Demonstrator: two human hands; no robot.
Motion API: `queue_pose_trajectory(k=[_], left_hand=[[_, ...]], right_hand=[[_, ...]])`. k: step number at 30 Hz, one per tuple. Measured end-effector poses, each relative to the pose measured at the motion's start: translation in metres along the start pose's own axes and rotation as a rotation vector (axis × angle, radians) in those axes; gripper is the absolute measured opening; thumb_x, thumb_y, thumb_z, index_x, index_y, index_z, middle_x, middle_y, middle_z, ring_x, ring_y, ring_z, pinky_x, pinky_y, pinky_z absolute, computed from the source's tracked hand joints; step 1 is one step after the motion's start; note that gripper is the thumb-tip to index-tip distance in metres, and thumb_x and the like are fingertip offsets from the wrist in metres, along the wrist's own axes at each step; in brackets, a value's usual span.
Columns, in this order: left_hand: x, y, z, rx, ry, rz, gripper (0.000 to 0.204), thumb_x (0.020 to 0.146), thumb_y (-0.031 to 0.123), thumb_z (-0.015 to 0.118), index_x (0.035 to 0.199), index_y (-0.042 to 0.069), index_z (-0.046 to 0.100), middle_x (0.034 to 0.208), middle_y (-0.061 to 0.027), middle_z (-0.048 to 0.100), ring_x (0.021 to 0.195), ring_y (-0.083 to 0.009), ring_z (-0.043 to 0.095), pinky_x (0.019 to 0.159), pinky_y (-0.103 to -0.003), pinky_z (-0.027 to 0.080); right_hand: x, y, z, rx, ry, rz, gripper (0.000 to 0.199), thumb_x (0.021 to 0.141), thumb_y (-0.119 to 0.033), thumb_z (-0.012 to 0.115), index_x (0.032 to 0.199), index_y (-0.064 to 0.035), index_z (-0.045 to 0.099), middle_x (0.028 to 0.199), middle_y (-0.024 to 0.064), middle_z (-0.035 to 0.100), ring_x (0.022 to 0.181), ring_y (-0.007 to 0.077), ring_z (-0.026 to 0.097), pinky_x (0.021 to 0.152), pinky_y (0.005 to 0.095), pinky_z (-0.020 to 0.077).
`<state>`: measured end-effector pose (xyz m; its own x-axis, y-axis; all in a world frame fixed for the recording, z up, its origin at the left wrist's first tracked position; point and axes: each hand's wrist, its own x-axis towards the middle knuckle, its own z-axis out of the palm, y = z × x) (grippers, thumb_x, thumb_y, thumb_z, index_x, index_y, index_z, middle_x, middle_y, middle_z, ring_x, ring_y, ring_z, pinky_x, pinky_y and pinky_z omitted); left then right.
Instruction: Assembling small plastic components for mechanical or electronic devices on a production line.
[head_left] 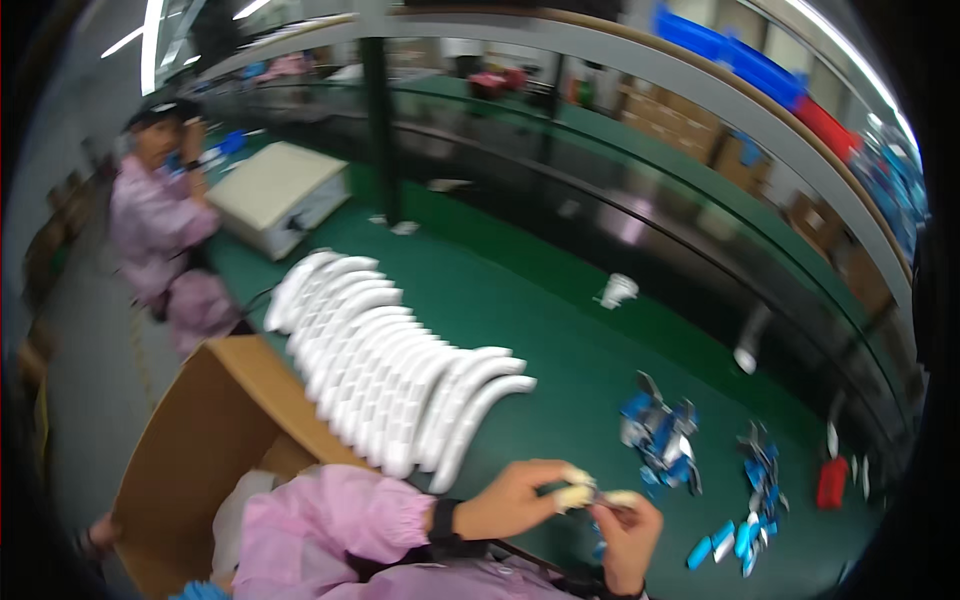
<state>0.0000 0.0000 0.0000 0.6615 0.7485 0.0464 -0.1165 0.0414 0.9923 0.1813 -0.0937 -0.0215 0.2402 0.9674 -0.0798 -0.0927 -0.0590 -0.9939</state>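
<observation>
My left hand (505,505) reaches in over the bench's front edge, its thumb and fingers pinched together. Opposite it, my right hand (630,538) is closed too, and the fingertips of both nearly meet. Pale yellow covers sit on some of the fingertips. Between the hands is a small dark, shiny piece (599,497), too blurred to name. Beyond them lies a heap of blue and silvery strip-like parts (660,437). A second heap of similar parts (757,490) is farther right. Left of my hands, white curved plastic pieces (400,385) stand in a long row.
An open cardboard box (190,450) is at the lower left, with another person's hand (103,532) by its edge. A beige equipment case (283,195) stands on the green bench (540,320). A person in pink (160,215) is beyond. A red-handled tool (831,482) lies right.
</observation>
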Motion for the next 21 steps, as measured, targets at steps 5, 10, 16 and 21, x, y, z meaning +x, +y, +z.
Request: queue_pose_trajectory(k=[5,10,16,21], left_hand=[[0.028,-0.003,-0.024,0.056,-0.029,0.291,0.017,0.087,0.012,0.064,0.100,0.000,0.066,0.097,-0.0096,0.065,0.091,-0.0221,0.062,0.081,-0.032,0.048],[0.032,0.030,-0.037,0.443,-0.131,0.514,0.015,0.088,0.016,0.060,0.086,0.002,0.064,0.084,-0.0080,0.060,0.084,-0.0216,0.057,0.073,-0.033,0.044],[0.035,0.024,-0.022,0.425,-0.263,0.730,0.012,0.079,0.015,0.061,0.074,0.006,0.054,0.075,-0.0047,0.050,0.081,-0.0244,0.047,0.078,-0.036,0.036],[0.031,0.039,-0.034,0.043,-0.323,0.394,0.013,0.089,0.014,0.059,0.089,0.001,0.061,0.085,-0.0079,0.058,0.084,-0.0214,0.057,0.076,-0.033,0.044]], right_hand=[[0.013,-0.050,0.016,-0.218,0.063,-0.042,0.018,0.091,-0.007,0.059,0.104,0.0043,0.056,0.095,0.0137,0.065,0.078,0.0189,0.064,0.073,0.0293,0.0503],[0.020,-0.027,0.006,0.021,-0.035,-0.131,0.014,0.091,-0.007,0.058,0.100,0.0038,0.056,0.089,0.0125,0.063,0.075,0.0173,0.059,0.069,0.0283,0.0475],[0.024,-0.044,-0.013,0.149,-0.270,-0.070,0.014,0.085,-0.009,0.061,0.093,0.0021,0.056,0.085,0.0127,0.060,0.069,0.0167,0.054,0.063,0.0264,0.0432],[0.025,-0.031,-0.026,0.399,-0.306,-0.054,0.014,0.086,-0.006,0.061,0.097,0.0004,0.056,0.091,0.0127,0.060,0.067,0.0167,0.054,0.058,0.0250,0.0425]])
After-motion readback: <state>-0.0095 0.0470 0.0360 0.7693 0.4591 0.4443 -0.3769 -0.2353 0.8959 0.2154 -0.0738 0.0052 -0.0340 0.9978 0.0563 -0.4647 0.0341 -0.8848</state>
